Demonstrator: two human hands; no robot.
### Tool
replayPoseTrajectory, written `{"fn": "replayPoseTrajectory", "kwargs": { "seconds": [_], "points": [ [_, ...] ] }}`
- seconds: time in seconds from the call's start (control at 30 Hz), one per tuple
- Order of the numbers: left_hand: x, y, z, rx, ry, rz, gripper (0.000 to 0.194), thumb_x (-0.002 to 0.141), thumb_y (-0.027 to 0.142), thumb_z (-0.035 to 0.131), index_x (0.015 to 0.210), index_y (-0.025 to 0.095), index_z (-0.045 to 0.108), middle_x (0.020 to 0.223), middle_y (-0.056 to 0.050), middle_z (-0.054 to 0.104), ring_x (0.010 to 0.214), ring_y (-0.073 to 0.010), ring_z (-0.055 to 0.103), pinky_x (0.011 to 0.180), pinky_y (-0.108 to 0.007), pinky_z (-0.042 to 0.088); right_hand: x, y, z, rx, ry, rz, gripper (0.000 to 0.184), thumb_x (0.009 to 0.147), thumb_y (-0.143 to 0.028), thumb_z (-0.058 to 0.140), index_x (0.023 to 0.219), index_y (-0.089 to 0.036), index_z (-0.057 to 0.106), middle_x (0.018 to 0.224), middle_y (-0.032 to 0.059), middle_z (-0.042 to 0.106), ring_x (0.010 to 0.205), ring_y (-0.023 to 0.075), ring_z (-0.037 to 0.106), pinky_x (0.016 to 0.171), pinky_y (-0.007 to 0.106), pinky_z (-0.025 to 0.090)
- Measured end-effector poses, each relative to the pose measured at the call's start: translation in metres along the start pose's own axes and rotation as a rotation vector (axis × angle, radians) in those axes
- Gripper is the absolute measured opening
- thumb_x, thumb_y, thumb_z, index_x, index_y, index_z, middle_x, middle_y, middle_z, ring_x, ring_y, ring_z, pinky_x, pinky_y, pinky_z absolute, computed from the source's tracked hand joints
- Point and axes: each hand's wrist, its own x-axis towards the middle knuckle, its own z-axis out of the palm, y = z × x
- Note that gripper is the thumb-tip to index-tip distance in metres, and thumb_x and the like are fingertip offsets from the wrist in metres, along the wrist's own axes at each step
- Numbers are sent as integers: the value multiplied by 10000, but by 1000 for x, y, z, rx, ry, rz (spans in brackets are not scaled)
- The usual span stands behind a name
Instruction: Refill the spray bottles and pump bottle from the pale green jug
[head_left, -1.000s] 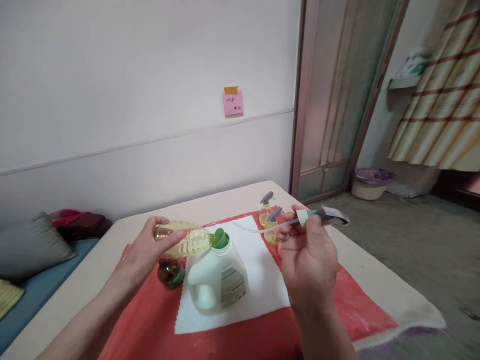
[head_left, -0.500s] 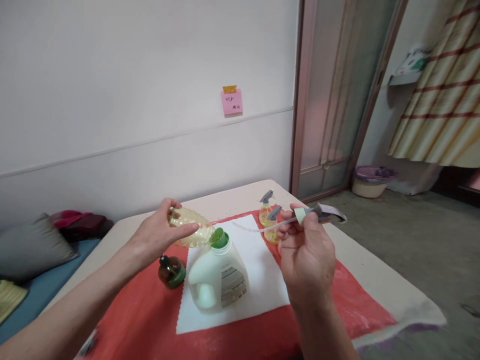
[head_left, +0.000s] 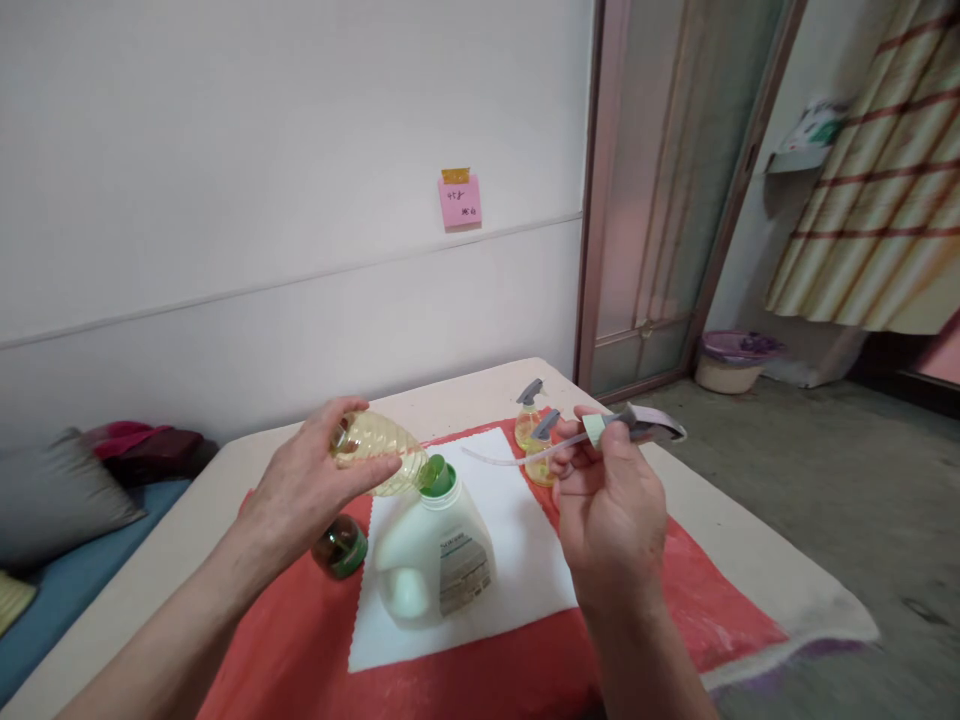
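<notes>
My left hand [head_left: 319, 465] is closed around a clear yellowish spray bottle body [head_left: 386, 450], tipped so its mouth meets the green neck insert [head_left: 437, 473] of a white jug [head_left: 427, 560]. The jug stands upright, its hollow handle towards me at the left. In my right hand [head_left: 611, 500] is a grey trigger sprayer head [head_left: 649, 422] with a pale green collar; its thin clear dip tube [head_left: 495, 458] points left, above a white cloth. I cannot make out whether liquid flows at the bottle's mouth.
A white cloth [head_left: 536, 580] lies on a red cloth [head_left: 420, 690] over the table [head_left: 810, 600]. Two yellow spray bottles [head_left: 537, 468] stand behind my right hand, and a brown bottle [head_left: 341, 547] is left of the jug. A wall with a pink note [head_left: 459, 203] rises behind.
The view has shifted slightly. My left hand still holds the bottle tipped at the jug, its wrist a little higher, now covering the top of the brown bottle. The sprayer head stays in my right hand.
</notes>
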Motion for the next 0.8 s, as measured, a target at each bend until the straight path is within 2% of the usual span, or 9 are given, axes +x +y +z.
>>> {"fn": "replayPoseTrajectory", "kwargs": {
  "seconds": [0.1,0.17,0.23,0.33,0.4,0.5,0.63,0.8],
  "points": [
    [-3,-12,1,-44,43,-27,680,652,614,804,1242,309,656,1119,-62,721,983,-336,662,818,-400,486,-1,3,1,-13,-14,-6,271,877,-452,744,968,-198,724,851,11,708,667,100,552,606,243,447],
    [-7,-25,4,-137,81,-45,684,644,604,821,1234,303,651,1197,-65,706,1002,-326,667,825,-393,503,-2,5,2,-22,-25,-9,273,861,-454,761,951,-198,723,842,10,706,656,99,546,601,244,447],
    [-14,-42,12,-289,139,-84,688,649,585,835,1244,304,636,1276,-63,679,1032,-303,669,830,-375,526,-3,8,2,-38,-40,-4,285,843,-459,778,935,-195,721,843,14,706,653,100,543,600,247,447],
    [-30,-67,29,-606,248,-218,688,648,537,856,1248,297,619,1235,-49,686,979,-259,684,773,-336,562,-5,13,3,-70,-67,5,306,834,-474,782,923,-188,722,847,23,704,651,101,538,594,249,442],
    [-42,-79,42,-843,249,-314,656,662,495,865,1232,294,608,1165,-26,696,905,-220,693,712,-298,569,-8,16,5,-80,-77,17,320,830,-480,784,931,-182,725,842,26,700,653,101,539,590,246,437],
    [-54,-88,57,-1098,183,-414,569,721,454,847,1205,293,595,1076,1,696,839,-180,698,632,-239,548,-14,23,9,-84,-89,56,327,820,-469,793,969,-185,724,823,20,694,650,103,538,589,247,439],
    [-58,-97,67,-1210,161,-453,563,699,440,863,1176,277,611,1060,-2,702,841,-183,708,563,-207,522,-23,31,14,-112,-119,83,310,833,-465,775,981,-201,708,814,9,686,628,101,535,577,246,449],
    [-59,-107,68,-1224,205,-490,540,715,478,839,1169,281,621,1069,5,707,881,-199,726,656,-262,574,-31,35,18,-106,-182,147,264,838,-421,774,959,-201,694,831,10,679,628,97,542,572,235,460]
  ]
}}
